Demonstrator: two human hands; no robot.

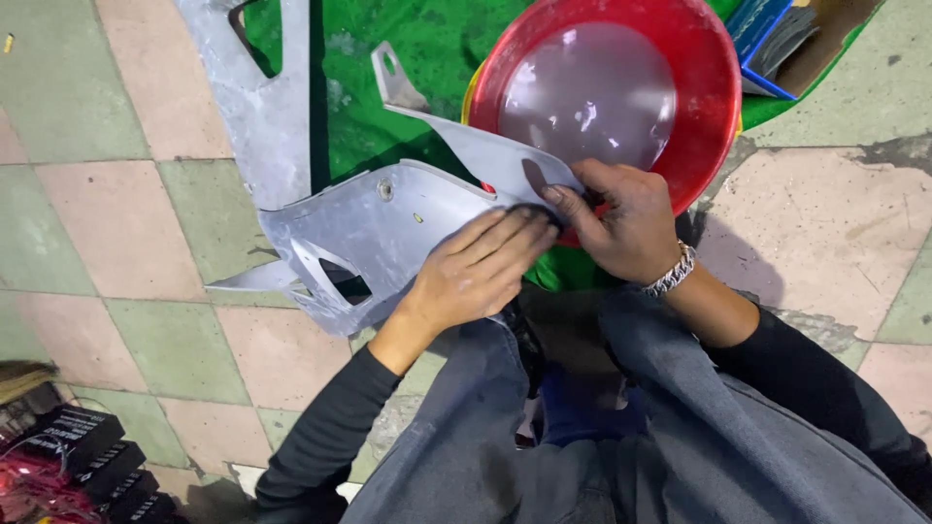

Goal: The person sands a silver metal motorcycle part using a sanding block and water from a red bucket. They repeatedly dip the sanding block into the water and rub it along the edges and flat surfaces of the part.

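Squatting over the checkered tile floor (116, 281), I take the grey body panel (379, 228) as my landmark: it lies across my knees' front, its pointed end toward my left, its narrow arm rising up and away. Beyond the panel's far edge a green sheet (427, 58) covers the floor, and a second grey panel (267, 107) rests on it, up and left of mine. Just past the panel's right end sits a red basin (704, 68) holding cloudy water. At the basin's far right, well clear of the panel, is a cardboard box (806, 39).

My left hand (476, 272) lies flat on the panel, fingers spread and pressing, gripping nothing. My right hand (621, 223) is curled at the panel's right tip, fingertips pinched on its edge; whether something small sits beneath them I cannot tell.

As I judge it, rubbing this surface well means keeping the left palm firm so the piece cannot slide, and working the right fingers in short, even strokes along the edge.
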